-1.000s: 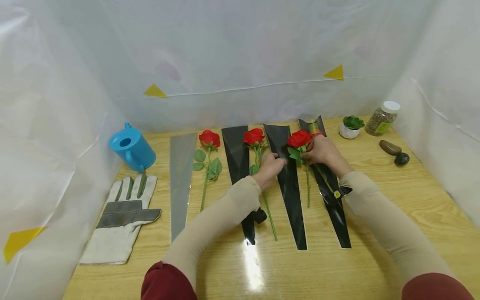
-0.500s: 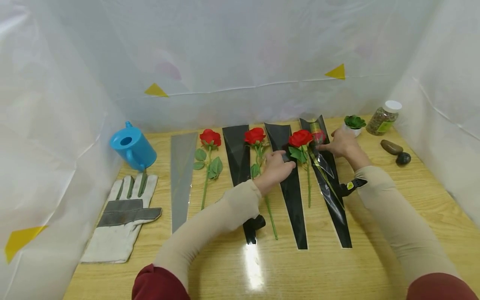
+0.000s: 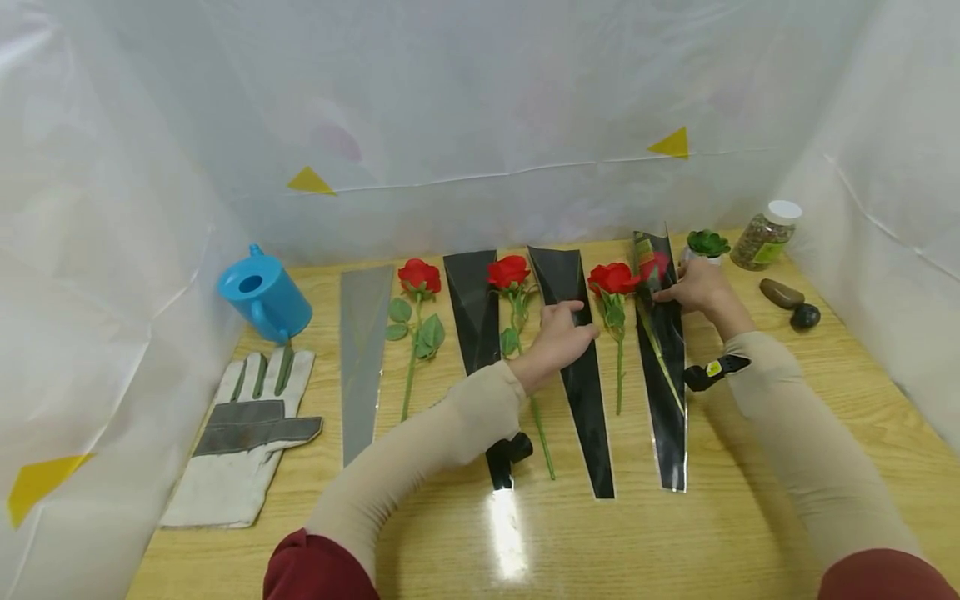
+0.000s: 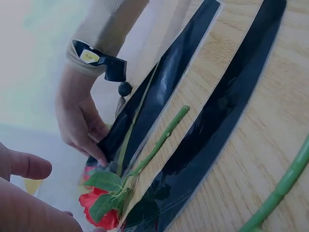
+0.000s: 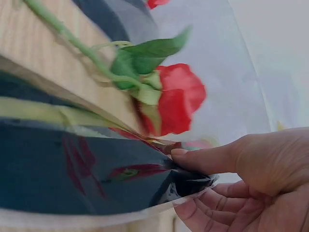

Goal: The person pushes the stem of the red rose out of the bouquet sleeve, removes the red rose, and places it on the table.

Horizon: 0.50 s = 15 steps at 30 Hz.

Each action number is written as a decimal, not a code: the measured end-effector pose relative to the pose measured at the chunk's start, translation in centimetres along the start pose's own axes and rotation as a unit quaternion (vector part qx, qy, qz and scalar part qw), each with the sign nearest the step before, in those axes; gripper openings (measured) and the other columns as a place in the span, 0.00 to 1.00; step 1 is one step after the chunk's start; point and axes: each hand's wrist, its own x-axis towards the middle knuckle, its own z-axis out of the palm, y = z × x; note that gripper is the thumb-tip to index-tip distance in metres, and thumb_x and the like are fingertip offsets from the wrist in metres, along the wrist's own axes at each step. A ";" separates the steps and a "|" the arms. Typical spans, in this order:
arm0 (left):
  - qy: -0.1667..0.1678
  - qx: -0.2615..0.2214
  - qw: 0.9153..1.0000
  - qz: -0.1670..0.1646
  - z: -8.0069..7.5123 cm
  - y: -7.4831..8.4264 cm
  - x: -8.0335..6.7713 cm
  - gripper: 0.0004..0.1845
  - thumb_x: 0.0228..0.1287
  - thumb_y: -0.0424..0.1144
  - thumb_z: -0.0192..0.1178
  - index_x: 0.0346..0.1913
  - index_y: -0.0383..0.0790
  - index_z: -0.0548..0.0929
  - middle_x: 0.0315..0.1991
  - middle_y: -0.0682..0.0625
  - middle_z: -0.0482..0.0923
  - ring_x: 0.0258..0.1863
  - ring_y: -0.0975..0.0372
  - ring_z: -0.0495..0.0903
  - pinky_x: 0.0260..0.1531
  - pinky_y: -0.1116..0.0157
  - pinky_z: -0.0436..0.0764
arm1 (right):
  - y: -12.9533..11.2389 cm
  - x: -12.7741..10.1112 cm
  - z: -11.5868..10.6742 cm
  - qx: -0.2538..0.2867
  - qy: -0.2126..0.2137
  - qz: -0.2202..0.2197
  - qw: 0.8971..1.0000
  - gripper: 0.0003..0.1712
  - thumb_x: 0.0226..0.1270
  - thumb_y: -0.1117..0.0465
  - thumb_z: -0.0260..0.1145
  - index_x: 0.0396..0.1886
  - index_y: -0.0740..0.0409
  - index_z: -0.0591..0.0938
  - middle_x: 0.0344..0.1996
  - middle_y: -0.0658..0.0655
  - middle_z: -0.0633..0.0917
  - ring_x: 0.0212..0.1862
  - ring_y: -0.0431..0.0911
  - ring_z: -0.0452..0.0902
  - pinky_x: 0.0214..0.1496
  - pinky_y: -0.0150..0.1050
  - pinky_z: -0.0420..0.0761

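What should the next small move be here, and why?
Probably the right hand should release the rightmost black sleeve: a rose with its stem already lies inside, while the neighbouring loose rose lies outside any sleeve and the left hand looks free.

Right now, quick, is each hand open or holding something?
Left hand: open, holding nothing.
Right hand: closed, pinching the edge of the rightmost black sleeve.

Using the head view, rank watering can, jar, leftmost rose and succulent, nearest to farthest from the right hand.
1. Succulent, just beyond the right hand.
2. Jar, to the succulent's right.
3. Leftmost rose, well to the left.
4. Watering can, farther left.
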 end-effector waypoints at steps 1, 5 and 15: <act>-0.001 -0.002 1.000 0.000 0.0 0.0 0.0 0.25 0.73 0.39 0.55 0.70 0.43 0.66 0.71 0.44 0.50 0.66 0.52 0.63 0.59 0.55 0.69 | -0.1 -0.2 -0.3 0.001 0.007 -0.002 1.000 0.24 0.60 0.57 0.75 0.23 0.66 0.70 0.14 0.54 0.72 0.21 0.52 0.79 0.25 0.44 0.79; -0.001 -0.007 1.000 0.010 -0.2 0.2 -0.1 0.25 0.73 0.39 0.55 0.70 0.45 0.66 0.70 0.45 0.51 0.63 0.54 0.64 0.58 0.56 0.69 | -1.0 -1.1 -1.6 0.000 0.043 -0.029 0.999 0.24 0.59 0.56 0.75 0.18 0.61 0.70 0.11 0.52 0.74 0.19 0.52 0.79 0.31 0.50 0.78; -0.046 -0.051 0.994 0.084 -0.5 1.6 -1.2 0.28 0.71 0.49 0.61 0.70 0.49 0.68 0.62 0.55 0.70 0.60 0.64 0.71 0.55 0.61 0.75 | -6.4 -4.9 -6.1 0.152 0.082 -0.056 0.983 0.25 0.63 0.50 0.73 0.45 0.68 0.79 0.27 0.50 0.75 0.27 0.41 0.76 0.28 0.33 0.80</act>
